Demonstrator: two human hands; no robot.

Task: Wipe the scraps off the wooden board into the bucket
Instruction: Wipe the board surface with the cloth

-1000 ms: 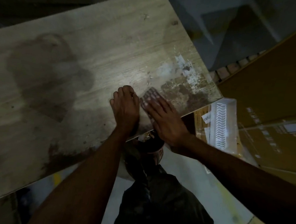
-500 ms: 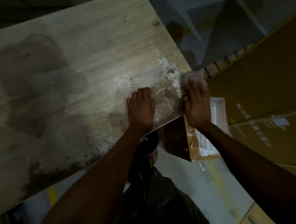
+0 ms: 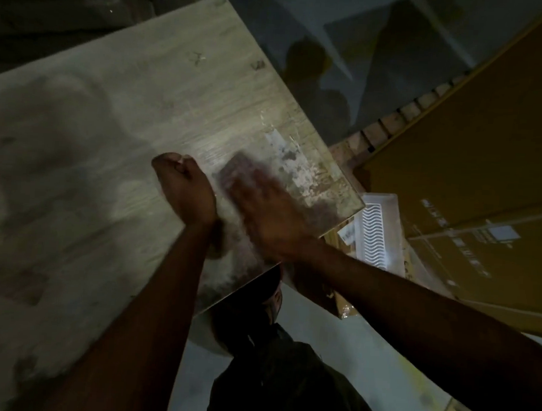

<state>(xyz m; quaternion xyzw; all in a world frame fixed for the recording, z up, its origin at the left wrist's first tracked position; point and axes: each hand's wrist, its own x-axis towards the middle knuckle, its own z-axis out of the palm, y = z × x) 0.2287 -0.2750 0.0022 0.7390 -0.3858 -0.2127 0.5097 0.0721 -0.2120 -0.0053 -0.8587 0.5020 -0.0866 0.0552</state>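
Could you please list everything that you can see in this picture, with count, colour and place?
board: one, pale grey-brown wood, fills the left and centre
scraps: one smeared patch, white and brown, at the board's right corner
bucket: one, pale rim, under the board's near edge, mostly hidden
tray: one, white with wavy slots, just past the board's right corner
boxes: at least two, brown cardboard, right side
floor: grey, below the board
left hand: fingers curled, on the board
right hand: blurred, flat on the board beside the scraps
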